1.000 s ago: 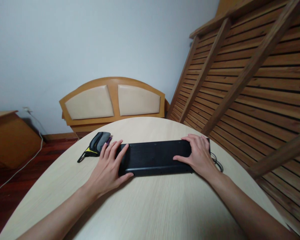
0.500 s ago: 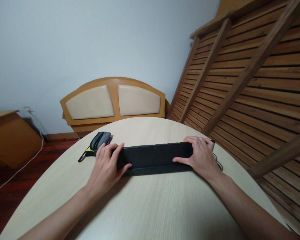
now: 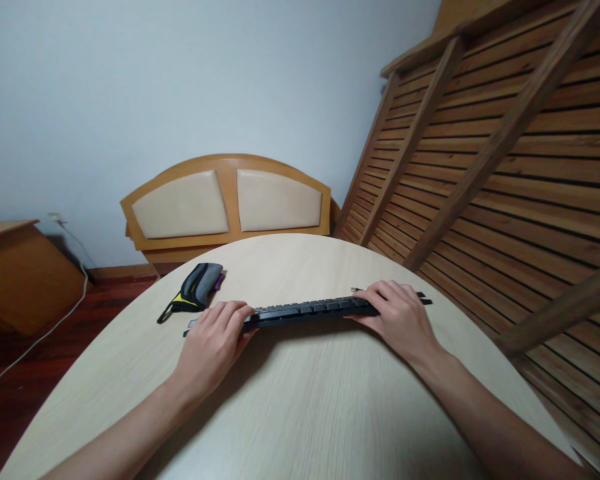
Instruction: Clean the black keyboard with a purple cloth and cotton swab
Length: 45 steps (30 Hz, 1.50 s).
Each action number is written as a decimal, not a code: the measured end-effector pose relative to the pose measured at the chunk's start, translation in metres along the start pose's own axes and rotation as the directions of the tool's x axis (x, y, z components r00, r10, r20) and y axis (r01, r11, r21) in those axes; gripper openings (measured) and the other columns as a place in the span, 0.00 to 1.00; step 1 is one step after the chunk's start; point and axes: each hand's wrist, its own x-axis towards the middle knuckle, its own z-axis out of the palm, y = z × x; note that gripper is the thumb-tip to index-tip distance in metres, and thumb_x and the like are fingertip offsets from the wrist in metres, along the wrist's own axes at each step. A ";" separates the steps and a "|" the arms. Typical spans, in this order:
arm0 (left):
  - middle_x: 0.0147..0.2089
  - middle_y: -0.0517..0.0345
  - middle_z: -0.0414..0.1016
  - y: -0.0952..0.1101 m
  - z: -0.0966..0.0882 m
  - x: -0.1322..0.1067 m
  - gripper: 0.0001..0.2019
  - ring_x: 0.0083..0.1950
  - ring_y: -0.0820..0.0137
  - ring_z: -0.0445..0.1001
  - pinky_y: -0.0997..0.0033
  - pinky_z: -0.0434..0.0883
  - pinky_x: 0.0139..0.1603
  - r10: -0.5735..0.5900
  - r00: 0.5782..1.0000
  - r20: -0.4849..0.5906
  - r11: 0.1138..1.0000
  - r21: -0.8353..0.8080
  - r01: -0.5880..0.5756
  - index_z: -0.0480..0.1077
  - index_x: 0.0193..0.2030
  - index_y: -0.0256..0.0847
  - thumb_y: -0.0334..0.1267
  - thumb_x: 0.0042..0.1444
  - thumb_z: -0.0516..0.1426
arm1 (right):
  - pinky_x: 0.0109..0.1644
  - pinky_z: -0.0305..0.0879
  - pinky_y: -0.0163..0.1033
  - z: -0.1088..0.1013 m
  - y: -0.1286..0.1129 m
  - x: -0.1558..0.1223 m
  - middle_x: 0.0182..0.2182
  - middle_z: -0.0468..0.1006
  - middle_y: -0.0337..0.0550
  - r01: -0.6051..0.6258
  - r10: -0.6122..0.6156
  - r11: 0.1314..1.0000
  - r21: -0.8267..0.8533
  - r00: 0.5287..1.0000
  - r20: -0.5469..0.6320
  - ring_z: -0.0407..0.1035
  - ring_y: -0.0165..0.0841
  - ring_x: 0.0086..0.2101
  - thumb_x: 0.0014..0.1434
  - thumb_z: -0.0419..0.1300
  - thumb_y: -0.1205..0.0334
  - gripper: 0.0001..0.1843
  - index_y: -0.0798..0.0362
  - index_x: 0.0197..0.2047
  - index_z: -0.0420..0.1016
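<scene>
A black keyboard (image 3: pixel 305 311) stretches between my two hands above the round table, its keys facing up and its near long edge toward me. My left hand (image 3: pixel 215 337) grips the left end, fingers over the top and thumb beneath. At the right end my right hand (image 3: pixel 397 317) is closed in the same way, with the thumb under the near edge. A shadow falls on the table under the keyboard. Just beyond my left hand lies a grey and black folded pouch-like item (image 3: pixel 200 285) with yellow trim and a strap loop.
The round pale wood table (image 3: pixel 310 413) fills the foreground. Behind it stands a headboard (image 3: pixel 233 193) with cream panels. A slatted wooden frame (image 3: pixel 480 173) leans at the right. On the left are a wooden cabinet (image 3: pixel 25 273) and a white cord (image 3: pixel 55 330) over the floor.
The keyboard has tilted from showing its plain black underside to lying nearly flat with its keys up. Both hands have turned with it and keep their grip. The pouch-like item stays put.
</scene>
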 end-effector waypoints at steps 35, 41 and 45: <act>0.65 0.47 0.71 0.001 0.019 -0.006 0.24 0.64 0.53 0.71 0.46 0.73 0.62 0.185 0.926 0.327 0.930 -0.363 -0.058 0.69 0.63 0.42 0.53 0.65 0.57 | 0.65 0.64 0.58 0.023 0.011 -0.018 0.64 0.72 0.45 0.101 -0.254 0.909 0.404 0.903 0.347 0.66 0.47 0.62 0.53 0.68 0.63 0.33 0.45 0.63 0.73; 0.65 0.46 0.69 -0.048 0.039 -0.010 0.21 0.65 0.53 0.69 0.48 0.68 0.66 -0.246 0.939 0.239 0.932 -0.207 0.296 0.75 0.57 0.41 0.49 0.71 0.48 | 0.66 0.63 0.58 0.020 0.014 -0.018 0.65 0.70 0.45 0.063 -0.253 0.899 0.433 0.883 0.396 0.64 0.48 0.64 0.58 0.69 0.56 0.32 0.42 0.65 0.71; 0.73 0.43 0.56 -0.094 0.062 -0.026 0.23 0.73 0.43 0.57 0.42 0.60 0.70 -0.503 0.846 0.178 0.860 0.008 0.510 0.74 0.61 0.41 0.49 0.66 0.52 | 0.66 0.62 0.60 0.020 0.014 -0.017 0.66 0.69 0.44 0.028 -0.238 0.895 0.445 0.874 0.423 0.63 0.49 0.64 0.59 0.69 0.52 0.32 0.39 0.66 0.70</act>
